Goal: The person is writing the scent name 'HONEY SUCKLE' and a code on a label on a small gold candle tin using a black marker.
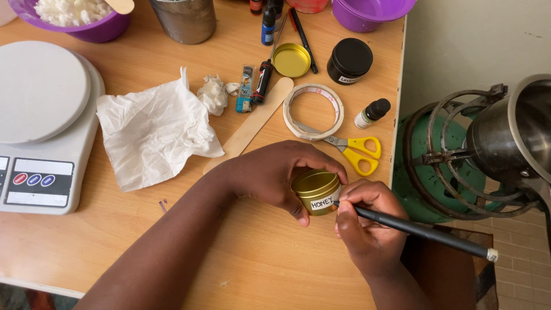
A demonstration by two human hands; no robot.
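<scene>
Left hand [270, 175] curled around a small gold tin [315, 191], fingers over its top, thumb beneath, near the table's [258, 264] right edge. Right hand [367, 221] at 4 o'clock of the tin, fingers pinching a black pen [425, 232], tip touching the tin's white label. Scissors [356, 152] and tape roll [313, 112] just at 12 o'clock. Bare wood at 6 o'clock; stove [459, 161] beyond the edge at 3 o'clock.

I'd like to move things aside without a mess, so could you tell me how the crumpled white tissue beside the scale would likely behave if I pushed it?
The white tissue looks thin and creased, so it would probably bunch up rather than slide whole. It seems very light and might lift at a nudge. It lies clear of the left hand and the gold tin.
</scene>
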